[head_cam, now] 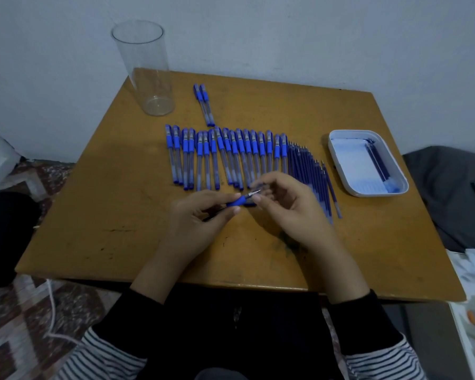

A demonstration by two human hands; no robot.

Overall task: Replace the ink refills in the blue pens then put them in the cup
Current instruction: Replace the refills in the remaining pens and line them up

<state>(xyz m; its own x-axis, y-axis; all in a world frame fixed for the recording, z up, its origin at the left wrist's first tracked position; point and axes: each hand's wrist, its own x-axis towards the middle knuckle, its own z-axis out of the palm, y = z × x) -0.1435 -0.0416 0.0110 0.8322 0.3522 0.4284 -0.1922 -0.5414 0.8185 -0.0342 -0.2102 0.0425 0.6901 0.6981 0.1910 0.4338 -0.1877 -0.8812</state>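
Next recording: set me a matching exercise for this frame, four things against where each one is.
Things: 1 tray; 2 single pen; 3 cup; 4 loose refills.
Places: A far left corner of the table; B held by left hand and right hand; C directly beside the pen row; D nearest the right edge.
Pairs: 1-D; 2-B; 3-A; 4-C.

Mustard-brown surface (115,193) with dark ink smudges (291,242) at lower centre. The row of pens (225,157) has bright blue caps over clear barrels; the held pen (240,201) shows blue and a silver tip. Refills (310,171) are navy, the tray (368,193) white, the cup (146,69) colourless. Sleeves (379,357) are striped black and white; the lower-left rug (25,311) is brown and cream.
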